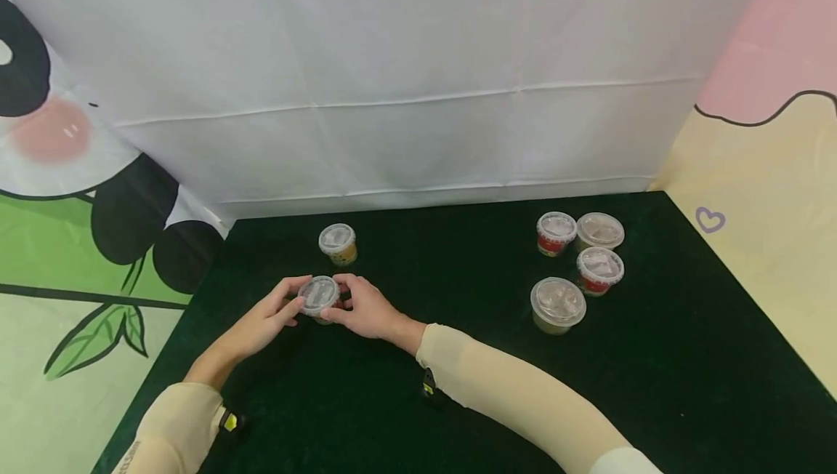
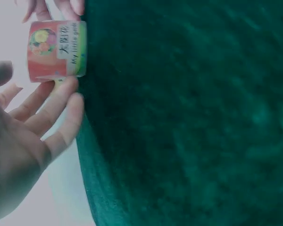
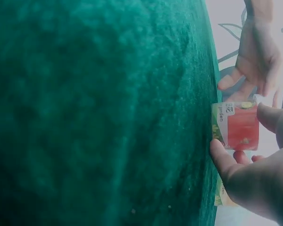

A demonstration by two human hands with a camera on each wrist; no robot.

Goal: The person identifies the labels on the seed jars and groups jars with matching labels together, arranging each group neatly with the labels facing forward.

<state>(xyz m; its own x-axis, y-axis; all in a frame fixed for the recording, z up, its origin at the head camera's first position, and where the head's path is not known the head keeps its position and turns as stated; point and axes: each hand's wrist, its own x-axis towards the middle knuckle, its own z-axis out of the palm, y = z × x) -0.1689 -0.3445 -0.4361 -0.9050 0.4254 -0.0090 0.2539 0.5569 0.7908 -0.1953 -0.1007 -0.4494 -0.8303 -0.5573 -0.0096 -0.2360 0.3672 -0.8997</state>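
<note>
Dark green velvety cloth (image 1: 451,263) is spread beneath a short, round, red-labelled, clear-lidded plastic cup (image 1: 319,294), which is gripped upright from opposite sides by the left hand (image 1: 264,320) and the right hand (image 1: 368,310), equally near, just in front of a yellow-labelled, clear-lidded plastic cup (image 1: 338,244).

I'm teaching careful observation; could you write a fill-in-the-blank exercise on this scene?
The tablecloth is dark ____.
The cup between the left hand and right hand has mostly ____ sides.
On the right stand ____ lidded cups.
The lone cup beyond the hands has a clear ____.

Missing words: green; red; four; lid.
</note>
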